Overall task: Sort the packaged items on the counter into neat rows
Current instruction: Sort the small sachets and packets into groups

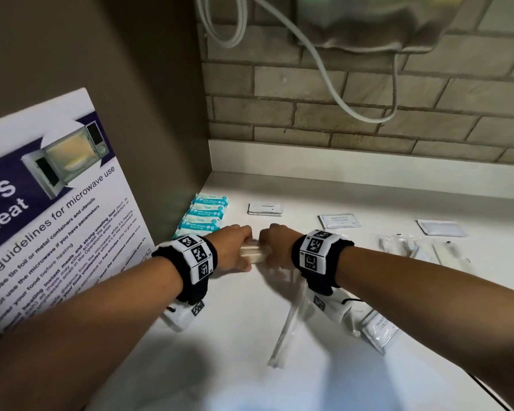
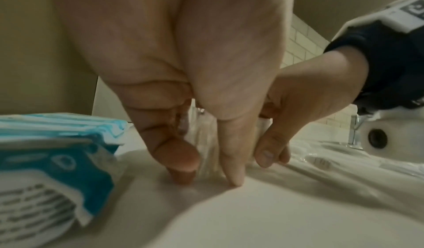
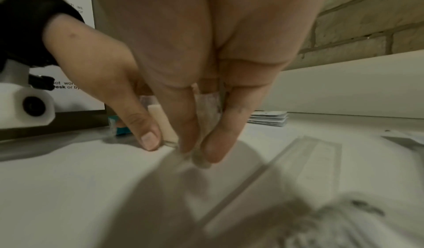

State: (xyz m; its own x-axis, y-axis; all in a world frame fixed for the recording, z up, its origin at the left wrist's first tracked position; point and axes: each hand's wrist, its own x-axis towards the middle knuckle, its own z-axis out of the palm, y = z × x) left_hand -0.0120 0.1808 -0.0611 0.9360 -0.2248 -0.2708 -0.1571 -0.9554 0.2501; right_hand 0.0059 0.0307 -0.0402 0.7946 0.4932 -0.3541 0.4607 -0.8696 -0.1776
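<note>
My left hand (image 1: 233,247) and right hand (image 1: 275,247) meet over the white counter (image 1: 353,197), both pinching the same small bundle of clear-wrapped cream sticks (image 1: 254,253) from opposite ends, fingertips pointing down onto the surface. From the right wrist, one pale stick shows between my left thumb and my right fingers (image 3: 215,143); what the sticks are I cannot tell. Just beyond my left hand lies a row of blue-and-white wipe packs (image 1: 205,216). Past my right hand sit a stack of white sachets (image 1: 264,209), then a shampoo sachet (image 1: 339,221) and another sachet (image 1: 441,227) further right. Clear wrapped items (image 1: 422,247) lie right of my right wrist; another long clear packet (image 1: 285,327) and a shampoo sachet (image 1: 379,330) lie beneath that forearm.
</note>
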